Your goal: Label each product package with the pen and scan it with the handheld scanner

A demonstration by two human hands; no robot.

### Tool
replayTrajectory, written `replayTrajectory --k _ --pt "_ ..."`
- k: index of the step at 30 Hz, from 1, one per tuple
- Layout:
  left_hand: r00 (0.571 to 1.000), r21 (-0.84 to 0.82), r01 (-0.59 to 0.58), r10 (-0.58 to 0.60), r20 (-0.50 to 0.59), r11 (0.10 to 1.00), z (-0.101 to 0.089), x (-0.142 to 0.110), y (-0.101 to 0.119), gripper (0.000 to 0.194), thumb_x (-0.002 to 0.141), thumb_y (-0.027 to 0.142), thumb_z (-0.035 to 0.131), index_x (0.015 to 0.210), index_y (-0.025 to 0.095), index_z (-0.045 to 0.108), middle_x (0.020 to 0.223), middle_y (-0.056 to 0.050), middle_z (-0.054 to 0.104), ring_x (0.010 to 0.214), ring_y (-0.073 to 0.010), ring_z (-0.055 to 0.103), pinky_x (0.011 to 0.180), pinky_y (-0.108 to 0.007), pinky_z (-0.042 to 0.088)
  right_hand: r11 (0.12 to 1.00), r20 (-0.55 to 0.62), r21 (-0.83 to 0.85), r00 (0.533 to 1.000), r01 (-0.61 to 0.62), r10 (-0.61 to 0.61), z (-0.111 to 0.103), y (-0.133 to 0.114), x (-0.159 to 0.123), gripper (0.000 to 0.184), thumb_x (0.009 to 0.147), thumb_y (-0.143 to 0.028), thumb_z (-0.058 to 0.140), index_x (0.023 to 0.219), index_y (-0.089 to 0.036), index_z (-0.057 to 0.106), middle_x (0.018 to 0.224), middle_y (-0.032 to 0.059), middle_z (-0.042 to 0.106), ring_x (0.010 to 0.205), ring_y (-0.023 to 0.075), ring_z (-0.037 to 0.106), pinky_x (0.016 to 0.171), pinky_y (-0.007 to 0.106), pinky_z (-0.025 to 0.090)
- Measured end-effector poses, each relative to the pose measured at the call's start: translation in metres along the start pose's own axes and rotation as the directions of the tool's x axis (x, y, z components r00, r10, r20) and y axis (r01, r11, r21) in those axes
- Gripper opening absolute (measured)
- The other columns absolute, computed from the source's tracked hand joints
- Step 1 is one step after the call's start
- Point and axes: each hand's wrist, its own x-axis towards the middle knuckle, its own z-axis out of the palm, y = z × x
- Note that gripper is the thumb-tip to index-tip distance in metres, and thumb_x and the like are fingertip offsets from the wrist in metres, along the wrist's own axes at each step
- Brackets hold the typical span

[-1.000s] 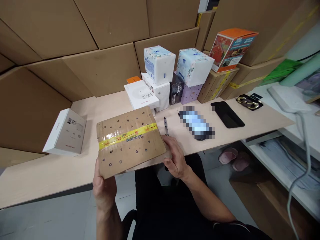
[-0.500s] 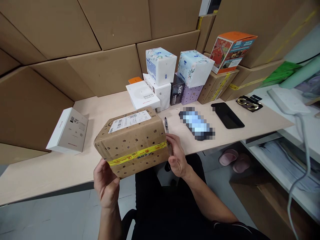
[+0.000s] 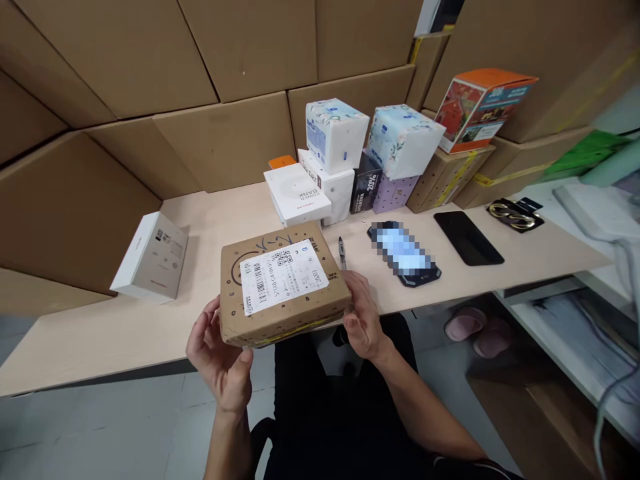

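Noted cardboard box [image 3: 285,283] at centre of frame, above near edge of surface [image 3: 105,333], clamped between left hand [image 3: 223,360] at lower-left corner and right hand [image 3: 364,317] at right end. Lies directly between both, with long axis left to right, about equally near each.

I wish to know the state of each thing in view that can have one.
Parcel: closed, held between left hand and right hand.
Label: stuck on, facing up.
Pen: lying loose.
Handset: screen lit, pixelated.
Black phone: screen dark.
Power bank box: closed.
Left white box: closed.
Tissue packs: wrapped.
Orange box: closed.
Slippers: unworn.
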Motion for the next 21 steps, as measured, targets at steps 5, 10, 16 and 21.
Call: replayTrajectory --k 5,10,16,21 --pt "0.994 0.172 -0.102 0.095 0.050 0.980 0.008 0.010 0.012 0.058 0.081 0.049 0.066 0.137 0.042 0.051 0.144 -0.003 0.049 0.143 -0.0308 0.039 0.115 -0.054 0.036 0.999 -0.033 -0.024 0.999 0.038 -0.038 0.002 0.001 -0.001 0.066 0.097 -0.067 0.028 0.143 -0.023 0.047 0.130 0.0142 0.057 0.124 0.0321 0.052 0.103 0.055 0.047" --pt "0.996 0.288 -0.090 0.085 0.031 0.953 0.011 0.009 0.020 0.038 0.089 0.046 0.058 0.124 0.032 0.062 0.129 -0.006 0.056 0.137 -0.0291 0.043 0.118 -0.052 0.030 0.999 -0.008 0.003 0.999 0.039 -0.039 0.001 0.001 -0.001 0.065 0.097 -0.066 0.028 0.143 -0.024 0.047 0.131 0.0135 0.057 0.123 0.0315 0.051 0.103 0.055 0.045" --pt "0.995 0.228 -0.078 0.092 -0.050 0.971 0.016 0.011 0.028 0.030 0.095 0.043 0.051 0.118 0.033 0.068 0.127 -0.005 0.061 0.133 -0.0261 0.048 0.118 -0.049 0.030 0.998 0.012 0.006 0.998 0.061 -0.061 0.001 0.002 -0.001 0.068 0.097 -0.068 0.029 0.146 -0.023 0.046 0.134 0.0132 0.058 0.123 0.0321 0.051 0.104 0.056 0.044" --pt "0.985 0.273 -0.097 0.131 -0.110 0.957 0.017 0.013 0.030 0.025 0.093 0.032 0.056 0.112 0.032 0.071 0.117 -0.003 0.066 0.128 -0.0254 0.054 0.116 -0.051 0.035 0.994 0.034 -0.003 0.994 0.107 -0.107 0.001 0.000 0.000 0.070 0.097 -0.068 0.030 0.149 -0.023 0.044 0.134 0.0128 0.060 0.122 0.0319 0.052 0.103 0.055 0.045"
